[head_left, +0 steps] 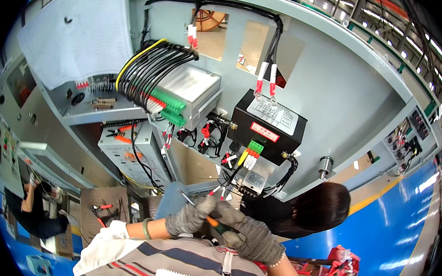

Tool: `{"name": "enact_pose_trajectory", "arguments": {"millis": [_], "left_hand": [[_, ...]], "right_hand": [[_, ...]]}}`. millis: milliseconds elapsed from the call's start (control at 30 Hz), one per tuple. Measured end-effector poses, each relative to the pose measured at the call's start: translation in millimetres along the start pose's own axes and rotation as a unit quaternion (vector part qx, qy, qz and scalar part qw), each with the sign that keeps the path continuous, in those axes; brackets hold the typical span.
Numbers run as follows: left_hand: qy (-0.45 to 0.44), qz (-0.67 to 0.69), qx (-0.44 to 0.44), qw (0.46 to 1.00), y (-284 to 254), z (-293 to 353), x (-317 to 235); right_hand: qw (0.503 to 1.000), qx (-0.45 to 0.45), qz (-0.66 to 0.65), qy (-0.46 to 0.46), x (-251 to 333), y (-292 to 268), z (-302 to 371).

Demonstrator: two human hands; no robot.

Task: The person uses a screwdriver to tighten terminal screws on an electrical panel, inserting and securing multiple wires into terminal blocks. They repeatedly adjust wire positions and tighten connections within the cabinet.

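A screwdriver (213, 222) with an orange and dark handle lies slantwise between my gloved hands, its thin metal shaft pointing up and left. My left hand (192, 220), in a grey glove, is closed around its middle, where the shaft comes out. Around the handle end my right hand (254, 238) is closed, also in a grey glove. Just above my hands hang thin wires with red and white ends (217, 191). Beyond them is a black box-shaped device (269, 122) with a green terminal plug (255, 145), and below it a small grey terminal component (255, 178).
A silver module (189, 83) with many black wires stands left in the grey cabinet (338, 95). Orange-handled pliers (122, 136) rest on a white box (134, 157). A person with dark hair (319, 210) is close by my right hand. A red bag (343, 272) is at lower right.
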State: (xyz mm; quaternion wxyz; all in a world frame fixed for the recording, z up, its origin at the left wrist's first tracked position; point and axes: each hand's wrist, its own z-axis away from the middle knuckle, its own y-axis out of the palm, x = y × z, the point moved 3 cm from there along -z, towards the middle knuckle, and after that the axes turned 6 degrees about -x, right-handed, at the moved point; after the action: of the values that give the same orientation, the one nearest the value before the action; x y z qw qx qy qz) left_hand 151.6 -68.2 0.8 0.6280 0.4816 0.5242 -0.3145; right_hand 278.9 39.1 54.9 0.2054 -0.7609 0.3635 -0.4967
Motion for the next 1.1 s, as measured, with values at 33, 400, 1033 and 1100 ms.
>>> {"name": "enact_pose_trajectory", "arguments": {"millis": [33, 400, 1033, 1100], "left_hand": [[0.014, 0.038, 0.021, 0.999, -15.3, -0.2, 4.7], [-0.148, 0.105, 0.121, 0.976, -154.1, -62.9, 151.9], [-0.015, 0.425, 0.351, 0.834, -101.4, -282.6, 106.4], [0.000, 0.421, 0.334, 0.843, -96.8, -295.8, 103.9]], "right_hand": [[0.999, -0.012, -0.016, 0.042, -3.5, 2.0, 2.6], [0.951, -0.292, -0.044, 0.092, -11.6, 16.8, -24.5], [0.661, -0.461, 0.565, 0.176, -1.1, 51.0, -108.0], [0.665, -0.430, 0.580, 0.191, -0.3, 48.7, -112.3]]}}
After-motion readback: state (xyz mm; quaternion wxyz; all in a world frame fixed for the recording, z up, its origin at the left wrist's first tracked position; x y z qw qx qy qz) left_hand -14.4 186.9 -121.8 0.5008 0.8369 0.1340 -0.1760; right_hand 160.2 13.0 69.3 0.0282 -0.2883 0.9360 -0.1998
